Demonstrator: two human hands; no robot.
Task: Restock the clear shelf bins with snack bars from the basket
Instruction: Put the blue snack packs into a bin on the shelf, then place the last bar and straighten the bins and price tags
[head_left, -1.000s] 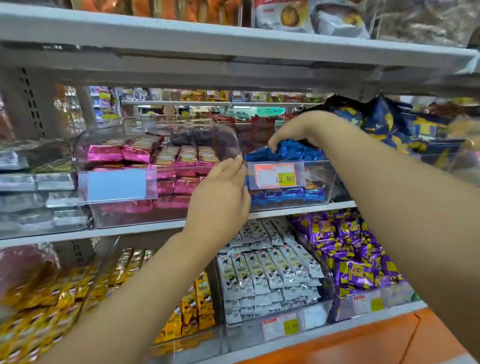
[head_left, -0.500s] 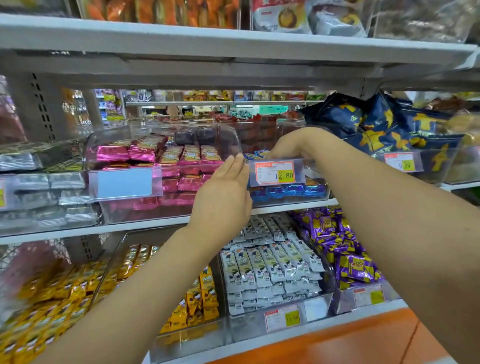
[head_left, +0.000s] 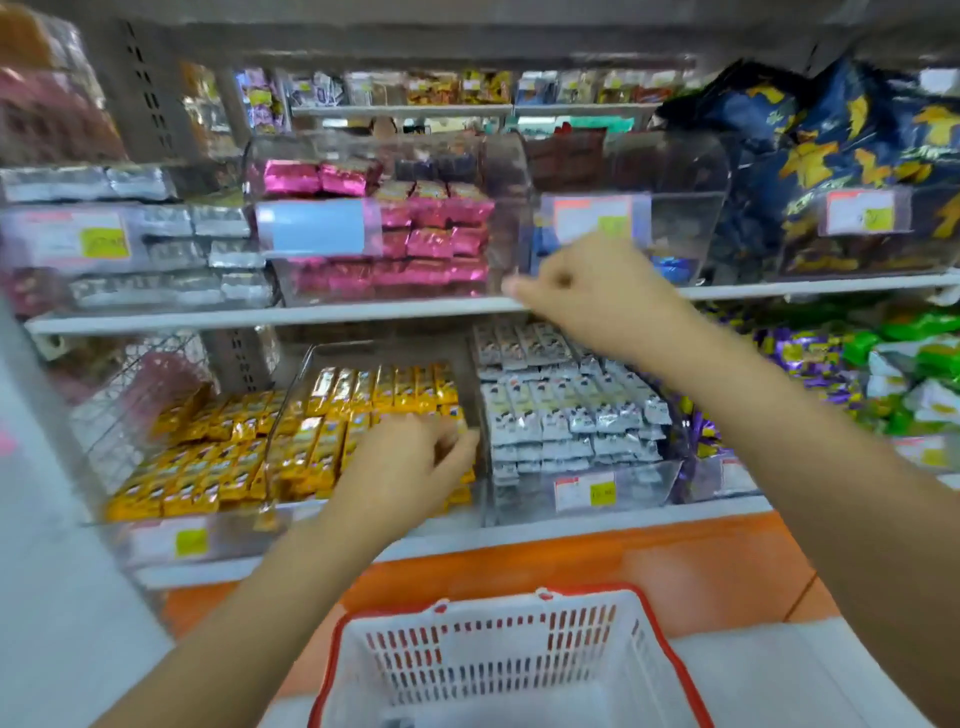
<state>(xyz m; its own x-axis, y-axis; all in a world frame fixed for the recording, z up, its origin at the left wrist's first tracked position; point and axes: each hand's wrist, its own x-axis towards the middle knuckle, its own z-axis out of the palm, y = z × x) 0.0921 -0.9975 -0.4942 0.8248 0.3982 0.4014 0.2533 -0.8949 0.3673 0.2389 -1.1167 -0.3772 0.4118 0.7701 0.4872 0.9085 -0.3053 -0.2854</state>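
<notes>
A white basket with a red rim (head_left: 670, 657) stands below me at the frame's bottom, and its visible inside looks bare. The clear bin (head_left: 680, 171) on the middle shelf holds a few blue snack bars (head_left: 671, 269) low down. My right hand (head_left: 587, 296) hovers in front of that bin at the shelf edge, fingers loosely curled with nothing in them. My left hand (head_left: 410, 467) is lower, in front of the bin of yellow bars (head_left: 363, 395), fingers loosely bent and holding nothing that I can see. The frame is motion-blurred.
Pink bars (head_left: 431, 239) fill the bin to the left of the blue one. Silver-white bars (head_left: 561, 410) fill a lower bin, with purple sweets (head_left: 810, 353) to their right. Dark blue starred bags (head_left: 831, 156) sit at upper right. An orange ledge (head_left: 701, 566) runs under the shelves.
My view has tipped down, so the basket now shows. My right hand has come out of the blue-bar bin and my left hand has dropped from that bin to the yellow bars.
</notes>
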